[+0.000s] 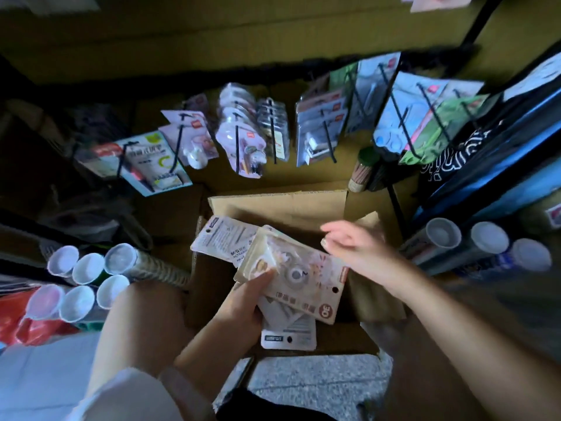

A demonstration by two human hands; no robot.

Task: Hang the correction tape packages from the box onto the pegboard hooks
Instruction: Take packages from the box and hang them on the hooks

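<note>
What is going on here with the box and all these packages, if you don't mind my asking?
A person is restocking a pegboard display. The left hand has a grip on a fanned stack of correction tape packages above the open cardboard box. The right hand hovers open beside the stack, touching nothing. Other packaged goods already hang on the pegboard hooks behind the box; none of the held packages is hung yet.

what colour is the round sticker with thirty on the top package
Orange-red sticker with white digits, on the top package; head view.
</note>
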